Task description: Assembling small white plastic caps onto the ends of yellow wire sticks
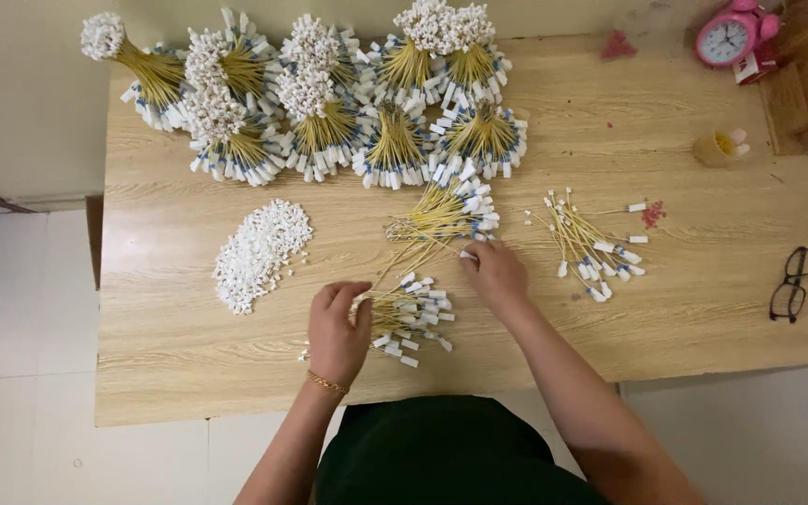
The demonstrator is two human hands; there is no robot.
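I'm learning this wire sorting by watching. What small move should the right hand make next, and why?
Probably pinch one wire and draw it back. The right hand has its fingertips at the loose bundle, while the left hand rests on the near pile, where it could go.

Pale wood-grain laminate counter [189, 365], bundles of thin yellow wires with white tags and blue bands [395, 140], heap of small white plastic caps [259, 252], round pink alarm clock with white face [729, 37], black-framed glasses [794, 283], gold bracelet [327, 383] on the left wrist
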